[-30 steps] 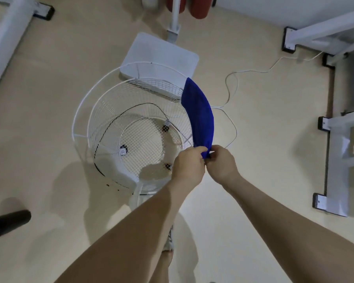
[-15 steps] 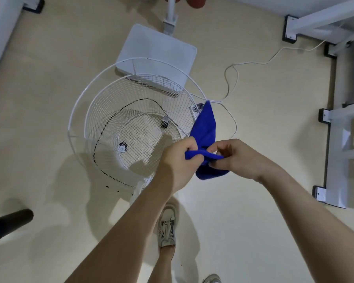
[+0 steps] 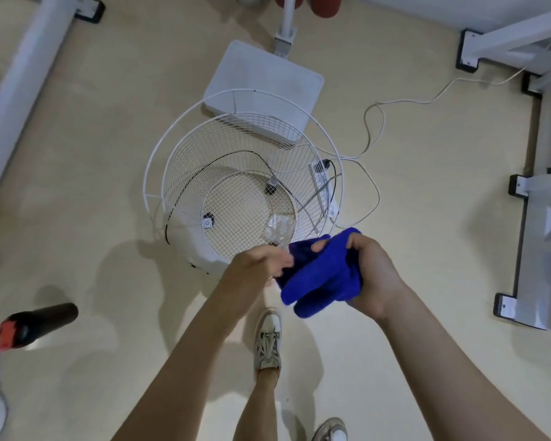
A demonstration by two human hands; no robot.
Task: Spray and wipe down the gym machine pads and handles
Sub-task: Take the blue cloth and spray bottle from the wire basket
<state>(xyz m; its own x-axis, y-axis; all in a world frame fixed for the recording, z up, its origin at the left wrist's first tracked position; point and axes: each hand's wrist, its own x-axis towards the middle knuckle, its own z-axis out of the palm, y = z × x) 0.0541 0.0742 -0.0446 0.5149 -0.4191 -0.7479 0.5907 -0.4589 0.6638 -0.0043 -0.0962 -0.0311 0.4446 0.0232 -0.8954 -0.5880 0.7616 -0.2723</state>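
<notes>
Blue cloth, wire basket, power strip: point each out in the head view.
blue cloth [image 3: 323, 278]: head view, middle of the folded bundle
wire basket [image 3: 185, 154]: head view, upper-left mesh wall
power strip [image 3: 323, 183]: head view, white body by the basket's right rim

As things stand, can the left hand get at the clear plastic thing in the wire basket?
Probably yes: the left hand is at the open-topped wire basket's near rim, clear plastic just beyond, though it pinches the blue cloth.
</notes>
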